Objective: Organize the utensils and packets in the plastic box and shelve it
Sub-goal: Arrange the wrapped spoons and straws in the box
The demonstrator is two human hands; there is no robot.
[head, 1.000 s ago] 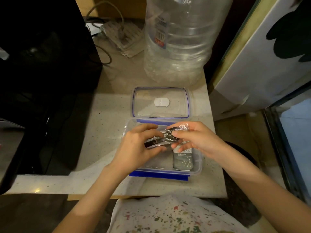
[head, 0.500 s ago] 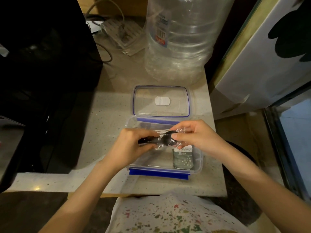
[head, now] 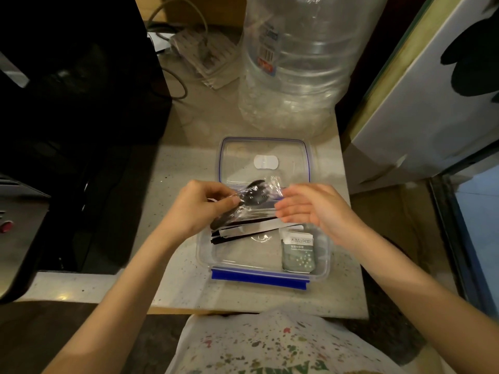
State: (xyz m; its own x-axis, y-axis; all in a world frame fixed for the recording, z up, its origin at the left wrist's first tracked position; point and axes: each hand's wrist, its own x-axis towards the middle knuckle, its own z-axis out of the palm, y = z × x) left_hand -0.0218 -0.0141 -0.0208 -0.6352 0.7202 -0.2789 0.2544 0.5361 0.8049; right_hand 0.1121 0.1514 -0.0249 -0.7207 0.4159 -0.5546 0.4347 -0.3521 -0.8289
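Green sugar packet (head: 298,251) — "taikoo", jug label — barcode, unreadable

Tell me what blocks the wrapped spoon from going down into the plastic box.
Nothing visible blocks it. The left hand holds the wrapped spoon right over the open plastic box; the lid lies off behind it. Below are only flat sachets and a green packet. The open right hand hovers alongside.

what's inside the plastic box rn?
Plastic box holds a green packet front right and black-and-white strips. Left hand holds wrapped black utensils above; the floor beneath is hidden.
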